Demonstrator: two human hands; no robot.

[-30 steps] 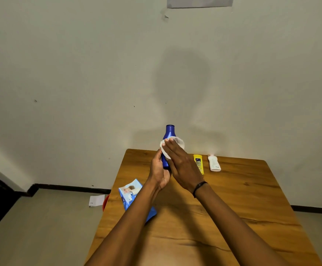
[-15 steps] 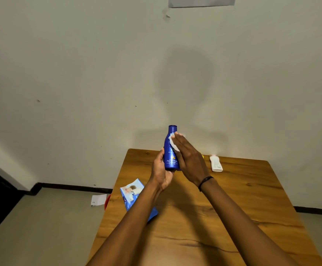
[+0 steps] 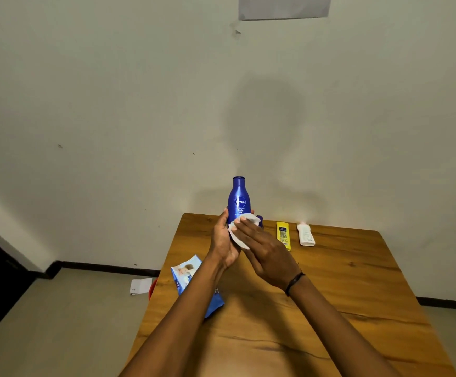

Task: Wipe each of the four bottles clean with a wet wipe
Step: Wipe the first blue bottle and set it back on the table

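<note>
**Wiping lower body of blue bottle, two hands**

Head view: left hand [image 3: 225,244] holds the blue bottle [image 3: 239,198] upright above the table [image 3: 357,281], fingers wrapped around its lower part from the left side, thumb up along the near edge. Right hand [image 3: 269,254] presses a white wet wipe [image 3: 241,231] against the bottle's front, fingers close together and laid flat over the wipe; fingertips sit at the wipe's top edge, just under the label text. Cap and shoulder stand clear above both hands. A small dark blue object peeks out just right of the fingertips, can't tell what it is. Yellow bottle [image 3: 283,235] and white bottle [image 3: 305,235] lie flat on the table, right of and beyond the right hand, near each other, not touching. Wipes pack [image 3: 190,276] lies under the left forearm at the table's left edge.

Judgement: mid-wipe on one of four bottles. To do it well, keep the left grip firm, rotate the bottle so the back and the area under the left fingers get covered, drag the wipe in full strokes, keep the wipe flat rather than bunched, and don't skip the base
</note>
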